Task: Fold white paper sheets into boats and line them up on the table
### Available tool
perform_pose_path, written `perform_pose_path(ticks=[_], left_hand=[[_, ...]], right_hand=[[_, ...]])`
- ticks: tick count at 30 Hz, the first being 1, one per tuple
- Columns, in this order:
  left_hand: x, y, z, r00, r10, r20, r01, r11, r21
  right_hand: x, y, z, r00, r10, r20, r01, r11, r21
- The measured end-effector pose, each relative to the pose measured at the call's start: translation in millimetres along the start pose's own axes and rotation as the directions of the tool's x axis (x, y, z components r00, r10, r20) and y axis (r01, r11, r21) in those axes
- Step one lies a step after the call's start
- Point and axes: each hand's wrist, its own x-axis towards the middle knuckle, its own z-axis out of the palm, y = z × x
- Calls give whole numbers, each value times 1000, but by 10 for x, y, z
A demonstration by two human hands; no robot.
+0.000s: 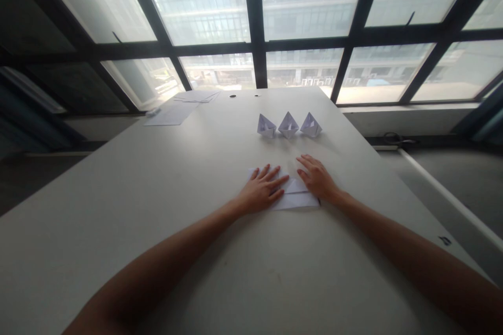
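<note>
White paper [295, 196], partly folded, lies flat under my left hand [261, 191] and right hand [317, 178], palms pressing, nothing grasped, on a pale table [157, 193]; three paper boats [288, 125] sit beyond, before dark-framed windows [255, 21].

The worktop [137, 209] is bare across its whole near half and down its left side, so there is open passage there from any direction. The left hand [261, 189] and right hand [317, 179] lie flat on a folded sheet [298, 200]. Beyond them a strip of bare surface runs up to three paper boats [288, 125], which stand in a close row and block a straight reach to the far edge. Right of the boats the surface is free. Loose sheets [175, 112] lie flat at the far left, well apart, and the window frame [255, 63] closes the back.
</note>
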Motion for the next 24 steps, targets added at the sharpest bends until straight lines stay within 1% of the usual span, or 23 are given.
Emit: perform_pose_path(ticks=[2, 3, 5, 7, 9, 11, 12, 14, 16, 18, 19, 21, 24], left_hand=[[2, 1, 4, 1000, 0, 1, 0, 1000, 2], [4, 0, 7, 1000, -3, 1, 3, 1000, 3], [7, -4, 13, 1000, -8, 2, 8, 1000, 3], [10, -10, 18, 1000, -9, 2, 9, 1000, 1], [11, -13, 19, 1000, -8, 3, 8, 1000, -5], [11, -14, 17, 1000, -7, 3, 7, 1000, -10], [11, -13, 15, 1000, -7, 4, 7, 1000, -11], [10, -10, 13, 1000, -5, 6, 5, 1000, -11], [8, -9, 11, 1000, 0, 3, 0, 1000, -7], [6, -12, 10, 1000, 12, -4, -12, 1000, -5], [5, -15, 10, 1000, 20, -6, -21, 1000, -5], [3, -24, 11, 999, 36, -8, -36, 999, -7], [4, -36, 18, 999, 49, -17, -50, 999, -6]], right_hand=[[-8, -27, -4, 994, -88, 65, 88, 996, -10], [-15, -34, -1, 989, -105, 101, 108, 994, -33], [-31, -28, 7, 989, -62, 138, 76, 992, -100], [-38, 12, 13, 994, 40, 106, -23, 988, -155], [-25, 77, 10, 992, 118, 39, -111, 981, -162], [7, 141, -5, 988, 147, -48, -151, 982, -110], [28, 165, -15, 985, 145, -98, -152, 986, -62], [65, 183, -38, 972, 105, -209, -95, 994, 59], [85, 159, -59, 950, 34, -311, 19, 986, 167], [80, 105, -75, 929, -51, -366, 144, 962, 231], [69, 73, -80, 924, -99, -368, 200, 948, 247], [39, 6, -88, 920, -206, -333, 301, 916, 266], [-10, -84, -91, 908, -353, -228, 407, 873, 268]])
